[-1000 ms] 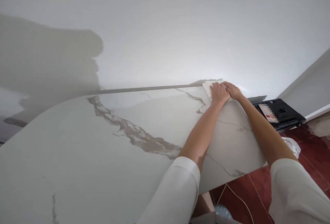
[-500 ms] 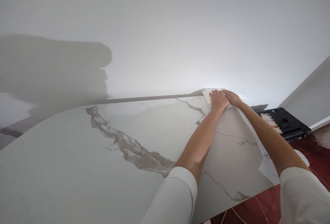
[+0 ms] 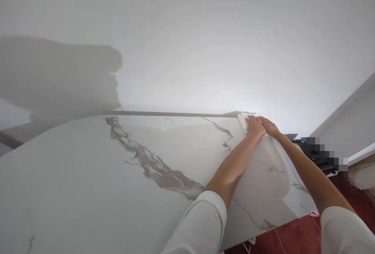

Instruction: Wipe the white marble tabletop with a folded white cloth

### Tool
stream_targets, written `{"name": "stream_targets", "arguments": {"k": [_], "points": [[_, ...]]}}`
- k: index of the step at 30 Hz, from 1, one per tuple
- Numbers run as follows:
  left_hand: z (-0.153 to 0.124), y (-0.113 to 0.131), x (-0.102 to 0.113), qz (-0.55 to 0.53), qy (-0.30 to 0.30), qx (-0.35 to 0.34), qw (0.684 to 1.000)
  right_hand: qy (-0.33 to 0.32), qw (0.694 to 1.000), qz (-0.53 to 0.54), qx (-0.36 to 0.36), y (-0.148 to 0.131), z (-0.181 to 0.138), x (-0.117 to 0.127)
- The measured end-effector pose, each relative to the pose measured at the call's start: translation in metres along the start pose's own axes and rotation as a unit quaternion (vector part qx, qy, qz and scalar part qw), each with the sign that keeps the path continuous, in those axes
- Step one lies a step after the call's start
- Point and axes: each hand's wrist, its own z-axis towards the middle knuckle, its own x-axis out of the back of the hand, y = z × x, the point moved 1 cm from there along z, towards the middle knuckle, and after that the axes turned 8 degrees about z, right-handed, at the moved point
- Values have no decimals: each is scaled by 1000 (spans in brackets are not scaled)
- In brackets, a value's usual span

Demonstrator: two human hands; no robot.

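A white cloth (image 3: 242, 123) with a scalloped edge lies on the far right part of a white marble-patterned tabletop (image 3: 164, 144), close to the wall. My left hand (image 3: 255, 126) presses down on it, fingers bent over the fabric. Right beside it, my right hand (image 3: 270, 127) reaches in from the right; its fingers meet the left hand and the cloth. Part of the cloth is hidden under both hands.
A plain white wall (image 3: 187, 43) stands behind the table, with a narrow dark gap along the edge. To the right are a black plastic object (image 3: 318, 156), partly pixelated, and pale fabric (image 3: 361, 172). Dark red floor (image 3: 295, 234) shows below the table.
Both hands and the cloth have shifted slightly right along the table's far edge. The camera view has tilted a little, and the black object is now more covered by my right arm.
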Motion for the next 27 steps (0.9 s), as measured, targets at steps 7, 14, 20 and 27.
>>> {"name": "stream_targets", "arguments": {"k": [7, 14, 20, 27], "points": [[-44, 37, 0, -13, 4, -28, 1000, 24, 999, -23, 11, 10, -60, 21], [-93, 63, 5, -30, 14, -70, 997, 37, 997, -40, 50, 18, -121, 35], [-134, 73, 13, -26, 26, -98, 994, 21, 995, -62, 81, 7, -168, 45], [-177, 80, 24, -34, 27, -138, 989, 53, 994, -87, 49, -25, -219, 58]]}}
